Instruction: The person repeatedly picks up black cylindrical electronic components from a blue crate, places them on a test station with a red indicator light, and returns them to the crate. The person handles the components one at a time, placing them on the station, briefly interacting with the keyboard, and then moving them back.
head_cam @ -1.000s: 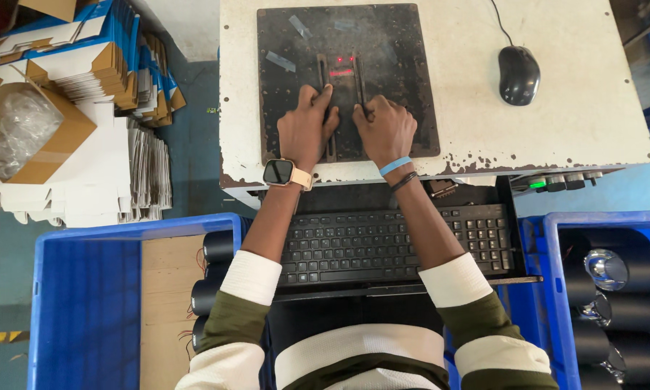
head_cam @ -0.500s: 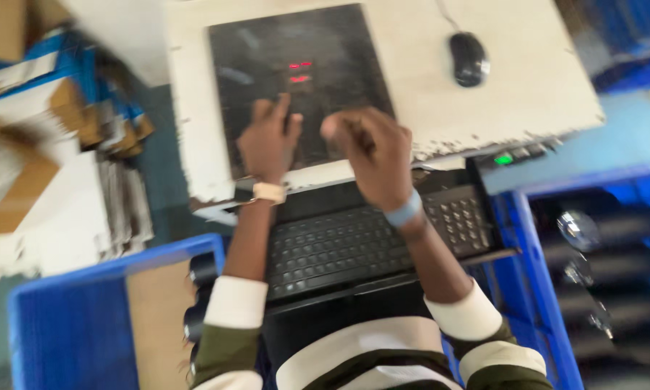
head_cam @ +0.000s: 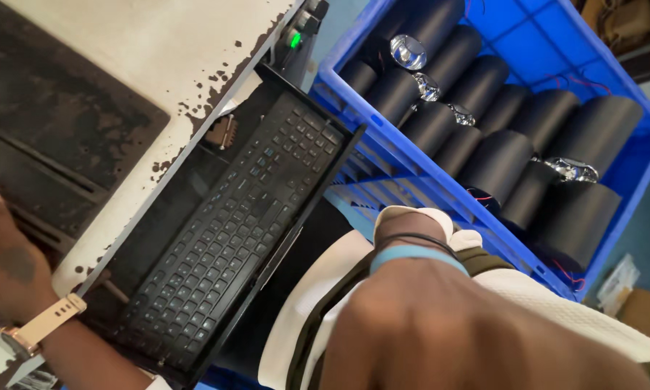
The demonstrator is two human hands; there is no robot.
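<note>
- left hand (head_cam: 7,263), watch on wrist, resting on dark mat (head_cam: 46,137) on desk (head_cam: 187,50); fingers' grip cannot be told.
- right hand (head_cam: 440,332) close to camera above black keyboard (head_cam: 231,231), fingers clenched.
- blue crate (head_cam: 628,180) of black cylinders (head_cam: 498,155) beside.

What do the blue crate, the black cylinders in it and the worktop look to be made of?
Blue crate: moulded plastic, judging by its ribbed walls and even colour. Black cylinders: matte black, perhaps coated metal or plastic; several show shiny glass-like lenses. Worktop: pale coated board, chipped dark along the edge.
</note>
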